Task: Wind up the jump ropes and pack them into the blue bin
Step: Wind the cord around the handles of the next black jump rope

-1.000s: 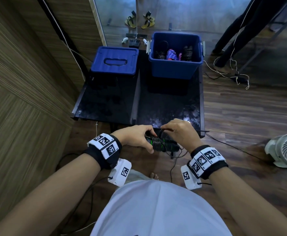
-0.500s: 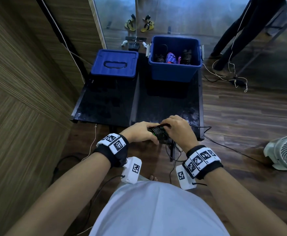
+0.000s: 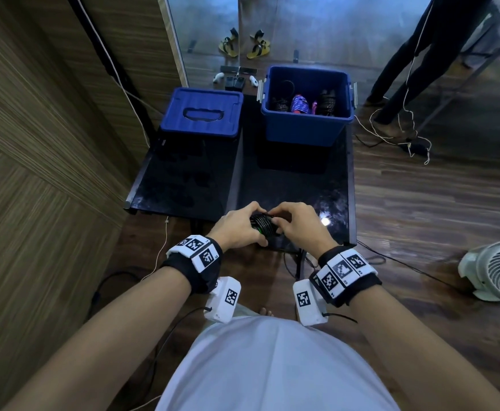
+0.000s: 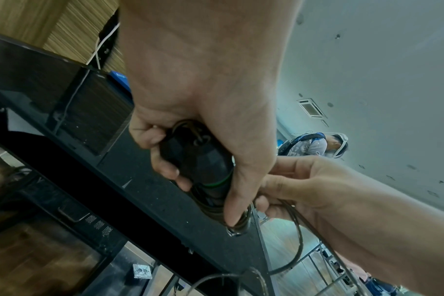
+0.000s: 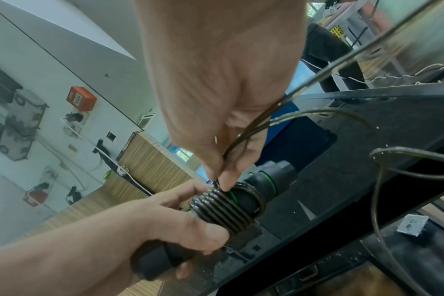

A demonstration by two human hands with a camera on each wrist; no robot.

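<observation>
Black rope: the rope point(image 5: 223, 208) is wound in tight rings round its two handles point(image 5: 264, 186), which are held side by side.
Where it is: low over the near edge of the tabletop point(image 3: 287, 185), right in front of the person.
Left hand: the left hand point(image 3: 239, 228) has its fingers curled round the handles and its thumb pressed on the rings.
Right hand: the right hand point(image 3: 297, 225) pinches the loose cord point(image 5: 256, 128) at the top of the rings.
Loose part: more cord hangs down past the tabletop edge in big loops point(image 5: 383, 180).
What could go wrong: I think the rings could slide off the end and come undone if the thumb lets go. The cord looks smooth and springy.
Another worry: the hanging loops could catch on the tabletop edge or its frame and yank the cord out of the pinch.
Which way it points: the long way of the handles runs left to right across the person, lying about flat. The end with the green rings points to the person's right.
Bin: the bin point(image 3: 305, 126) sits open at the far end of the tabletop, well apart, with other wound ropes inside.
</observation>
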